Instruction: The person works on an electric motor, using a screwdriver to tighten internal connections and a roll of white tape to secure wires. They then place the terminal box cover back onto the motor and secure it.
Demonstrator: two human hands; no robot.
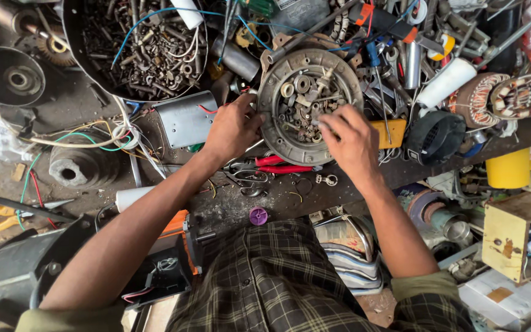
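A round rusty metal plate lies on the cluttered bench and holds several nuts, washers and small parts. My left hand grips the plate's left rim. My right hand reaches into the pile of small parts at the plate's right side, fingers curled among them; whether they pinch a piece is hidden. Red-handled pliers lie just below the plate, between my two wrists.
A large dark bowl of bolts and scrap sits at the back left. A grey metal box, wires, a white tube, motor stators, a yellow cup and a purple cap crowd the bench.
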